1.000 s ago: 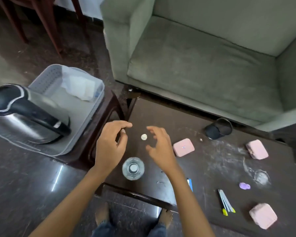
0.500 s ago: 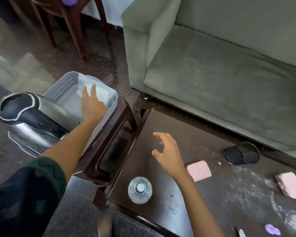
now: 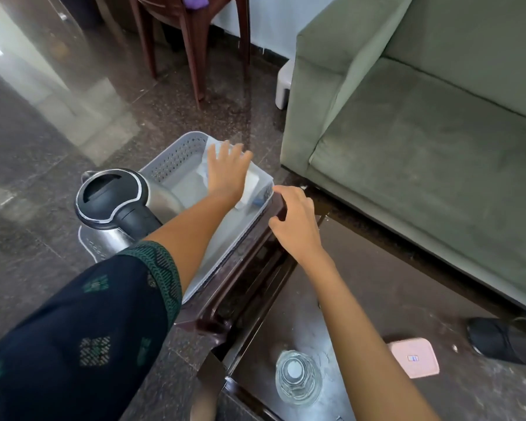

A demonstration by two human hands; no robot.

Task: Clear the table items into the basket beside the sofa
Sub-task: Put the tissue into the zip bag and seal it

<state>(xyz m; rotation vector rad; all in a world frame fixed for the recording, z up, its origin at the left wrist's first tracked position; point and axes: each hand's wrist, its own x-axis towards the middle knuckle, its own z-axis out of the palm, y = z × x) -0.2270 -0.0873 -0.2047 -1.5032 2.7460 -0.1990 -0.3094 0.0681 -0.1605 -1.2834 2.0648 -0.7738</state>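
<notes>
A grey perforated basket (image 3: 170,153) sits on a dark wooden stand (image 3: 240,287) to the left of the sofa (image 3: 422,132). My left hand (image 3: 228,168) reaches into it, fingers straight, lying on a white paper pack (image 3: 251,189). My right hand (image 3: 295,223) is at the stand's far corner beside the basket's rim, fingers curled; whether it holds anything is hidden. A steel kettle with a black lid (image 3: 113,196) stands in the basket's near end. On the dark table (image 3: 377,284) remain a clear glass bottle (image 3: 298,378), a pink case (image 3: 413,357) and a black pouch (image 3: 504,341).
A wooden chair (image 3: 192,41) stands on the stone floor behind the basket. The sofa's front edge runs close along the table's far side. My right forearm crosses the table's left part and covers it.
My left hand went from the table into the basket and now lies further in on the white pack. My right hand left the table's middle and moved up to the stand's corner.
</notes>
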